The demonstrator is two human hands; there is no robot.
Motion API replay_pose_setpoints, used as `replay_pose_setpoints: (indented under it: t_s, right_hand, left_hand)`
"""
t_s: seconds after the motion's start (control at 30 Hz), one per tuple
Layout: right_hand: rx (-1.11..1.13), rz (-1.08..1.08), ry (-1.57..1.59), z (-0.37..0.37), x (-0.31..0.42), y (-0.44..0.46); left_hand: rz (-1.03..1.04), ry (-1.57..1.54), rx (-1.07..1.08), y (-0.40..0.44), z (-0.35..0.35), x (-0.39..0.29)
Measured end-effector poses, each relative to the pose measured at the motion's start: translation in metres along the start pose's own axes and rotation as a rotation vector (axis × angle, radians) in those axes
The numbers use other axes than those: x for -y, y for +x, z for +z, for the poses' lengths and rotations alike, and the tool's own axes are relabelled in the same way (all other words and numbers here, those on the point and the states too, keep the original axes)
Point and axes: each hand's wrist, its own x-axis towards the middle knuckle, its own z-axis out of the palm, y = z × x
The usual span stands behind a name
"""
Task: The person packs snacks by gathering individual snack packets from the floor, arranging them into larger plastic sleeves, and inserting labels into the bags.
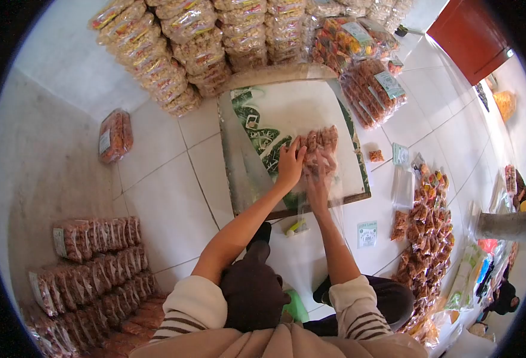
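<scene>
A bundle of small brown snack packs [323, 137] lies in a clear plastic bag on a low board [311, 104] with a white and green printed cover. My left hand [291, 162] touches the left side of the bundle, its thumb and fingers apart. Lower on the same bundle, my right hand [318, 179] reaches into the bag, whose clear film [334, 206] hangs around the wrist. Its fingers lie spread over the packs, partly blurred by the plastic.
Stacked bags of pale snacks [194, 36] line the far wall. Filled brown packs [373, 92] sit beyond the board's right corner; more rows [96, 238] stand at the left. Loose small packs [427, 238] are heaped at the right, near a printed label [367, 234] and clear bags [403, 188].
</scene>
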Motion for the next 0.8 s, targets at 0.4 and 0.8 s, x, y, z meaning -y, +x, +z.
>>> replay_pose_setpoints:
  t_s: [0.4, 0.8]
  right_hand:
    - [-0.131, 0.306, 0.240, 0.027, -0.012, 0.015]
    - [-0.073, -0.059, -0.093, 0.025, -0.015, 0.002]
  left_hand:
    - [0.158, -0.033, -0.094, -0.005, 0.006, 0.009]
    - [0.155, -0.272, 0.126, 0.004, -0.017, -0.002]
